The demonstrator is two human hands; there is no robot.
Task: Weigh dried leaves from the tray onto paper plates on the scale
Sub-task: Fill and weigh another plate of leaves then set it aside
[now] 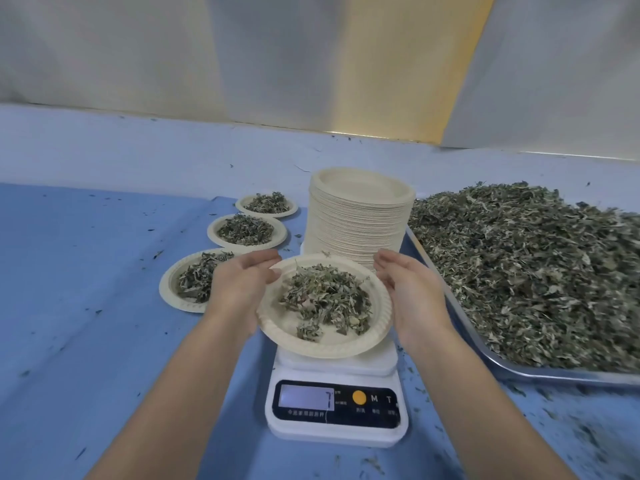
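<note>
Dried leaves [325, 299] on plate [311, 348], gripped by left hand [239, 292] and right hand [412, 296] over scale [336, 424]. Three plates [214, 233] done at ten o'clock; tray [519, 374] at three o'clock heaped, much left.

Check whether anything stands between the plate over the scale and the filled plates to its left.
Nothing visible does. Only the left hand, gripping the rim of the plate, lies on that side, partly covering the nearest filled plate. The blue cloth there carries only leaf crumbs.
</note>
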